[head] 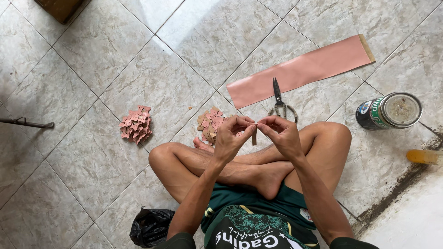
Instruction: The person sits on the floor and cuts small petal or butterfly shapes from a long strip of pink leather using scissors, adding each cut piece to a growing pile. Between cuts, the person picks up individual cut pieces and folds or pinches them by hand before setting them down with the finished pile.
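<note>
**Small strip pinched between both your hands above your crossed legs**

You sit cross-legged on the tiled floor [106, 55], and both your hands are raised in front of you, over your shins. Your left hand [232, 136] and right hand [280, 133] meet at the fingertips, and between them you pinch a small tan strip [254, 135]. The strip hangs down from the pinch, in the narrow gap between the two hands, with its lower end free. The fingers of each hand are curled in and pressed to the thumb at the top of the strip; neither hand is spread.

Just beyond your left hand, on the floor, lies a heap of small pink cut pieces [210, 122], partly hidden by that hand. A second, similar pink heap [136, 124] sits well apart to the left. Beyond your right hand a pair of scissors [278, 99] lies on the tiles, its blades pointing away from you and resting on the near edge of a long pink sheet [304, 69] that runs at a slant toward the upper right. Well to the right of your right knee stands a round tin can [390, 110], and near it, at the frame's edge, lies a yellow cylinder [424, 157]. A black plastic bag [150, 226] rests by your left hip.
</note>
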